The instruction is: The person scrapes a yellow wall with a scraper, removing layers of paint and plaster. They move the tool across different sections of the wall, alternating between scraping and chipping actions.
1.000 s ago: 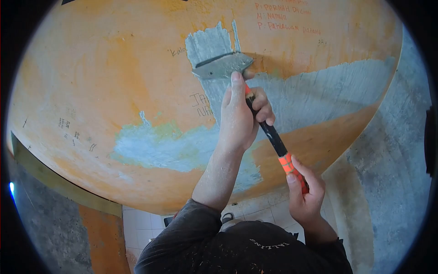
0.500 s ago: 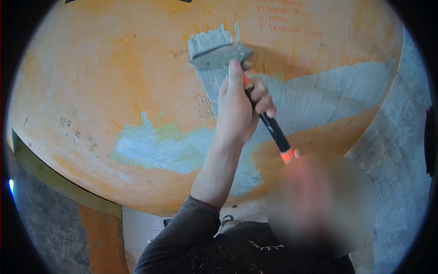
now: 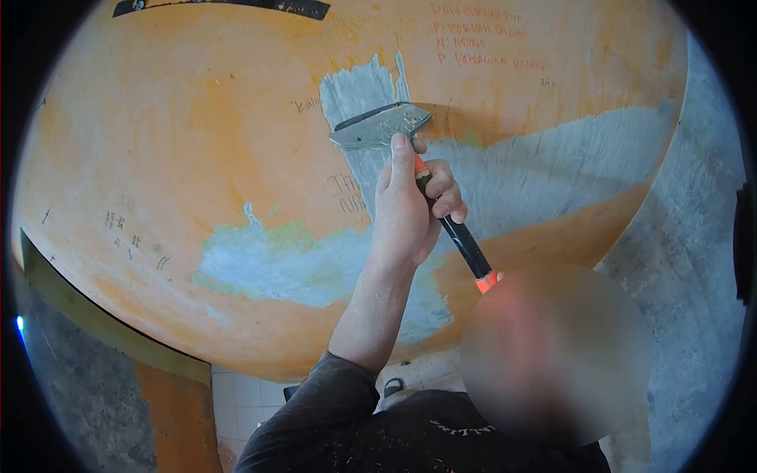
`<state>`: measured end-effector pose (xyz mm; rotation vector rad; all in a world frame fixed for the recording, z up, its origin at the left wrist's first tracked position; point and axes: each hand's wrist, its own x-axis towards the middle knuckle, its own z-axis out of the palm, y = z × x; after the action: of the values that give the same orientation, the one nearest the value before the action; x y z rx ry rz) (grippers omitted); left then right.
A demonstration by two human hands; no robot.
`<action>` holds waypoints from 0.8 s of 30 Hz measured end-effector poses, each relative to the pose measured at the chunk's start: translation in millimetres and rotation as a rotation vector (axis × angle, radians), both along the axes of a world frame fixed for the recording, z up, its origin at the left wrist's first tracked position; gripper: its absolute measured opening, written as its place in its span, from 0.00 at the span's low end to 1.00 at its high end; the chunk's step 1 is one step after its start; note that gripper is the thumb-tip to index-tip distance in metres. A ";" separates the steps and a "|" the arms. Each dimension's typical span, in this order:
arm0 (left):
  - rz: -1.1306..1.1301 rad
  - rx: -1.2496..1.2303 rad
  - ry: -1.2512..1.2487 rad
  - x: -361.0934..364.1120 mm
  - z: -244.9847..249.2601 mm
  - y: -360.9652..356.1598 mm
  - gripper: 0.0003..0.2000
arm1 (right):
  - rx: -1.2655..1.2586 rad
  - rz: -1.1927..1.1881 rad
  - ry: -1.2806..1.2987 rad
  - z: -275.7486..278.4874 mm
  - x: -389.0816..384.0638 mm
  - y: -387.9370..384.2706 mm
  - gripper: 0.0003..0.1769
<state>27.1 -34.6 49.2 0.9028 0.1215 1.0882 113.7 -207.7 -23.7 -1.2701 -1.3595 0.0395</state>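
Observation:
My left hand [image 3: 406, 201] is closed around a long-handled scraper [image 3: 471, 248], thumb pressed just below its wide grey head [image 3: 382, 126]. Pale flakes lie on the head. The blade edge is over a scraped grey strip [image 3: 359, 88] on the orange painted wall [image 3: 181, 150]; whether it touches cannot be made out. At the handle's lower orange end, a fingertip of my right hand [image 3: 500, 277] shows against it, with the rest lost in a blurred disc.
Larger grey bare patches [image 3: 560, 162] spread right and lower left of the strip. Red handwriting [image 3: 489, 43] marks the upper wall, and a dark strip [image 3: 221, 8] is fixed at the top. White floor tiles [image 3: 240, 394] show below.
The scraper and both hands have moved down, and the head now sits lower on the grey strip. Flakes now show on the head. The whole view has shifted slightly.

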 end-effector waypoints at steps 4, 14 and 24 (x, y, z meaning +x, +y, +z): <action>0.052 0.095 -0.039 10.3 36.7 12.2 0.17 | 0.021 -0.032 -0.028 24.9 5.6 14.1 0.18; 0.042 0.046 -0.043 9.5 36.4 8.1 0.18 | 0.011 0.008 0.019 32.2 5.3 7.0 0.17; 0.033 0.064 -0.078 5.3 39.5 8.9 0.18 | -0.011 0.014 0.028 33.1 1.7 6.3 0.17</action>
<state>32.4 -25.7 88.7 0.9171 0.0372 1.1614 115.4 -201.4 9.4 -1.2650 -1.3456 0.0744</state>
